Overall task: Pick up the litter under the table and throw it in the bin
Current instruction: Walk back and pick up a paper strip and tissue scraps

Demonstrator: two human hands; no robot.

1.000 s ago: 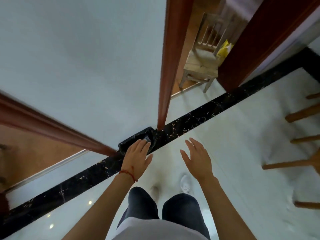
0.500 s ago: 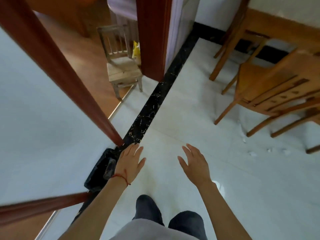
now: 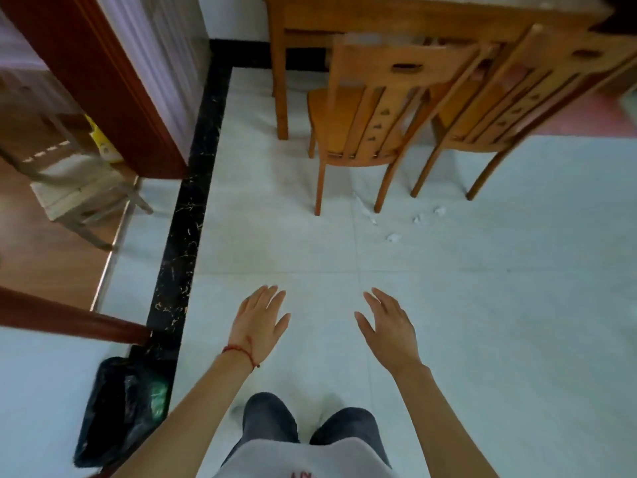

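Note:
Several small white crumpled paper scraps lie on the pale tiles by the chair legs: one (image 3: 394, 237) nearest me, one (image 3: 418, 219) further on, one (image 3: 440, 211) to its right. A thin white strip (image 3: 366, 210) rests beside a chair leg. The wooden table (image 3: 406, 15) stands at the top. A bin lined with a black bag (image 3: 120, 408) sits at the lower left against the wall. My left hand (image 3: 259, 322), with a red string at the wrist, and my right hand (image 3: 389, 327) hover over the floor, fingers spread, holding nothing.
Two wooden chairs (image 3: 365, 122) (image 3: 510, 108) are pushed in at the table. A dark red door frame (image 3: 103, 81) and a black marble strip (image 3: 186, 208) run along the left. A small pale chair (image 3: 79, 191) stands beyond the doorway. My legs show at the bottom.
The view has swung right, away from the bin toward the table and chairs. My left hand has left the bin, and both hands stay spread and hold nothing.

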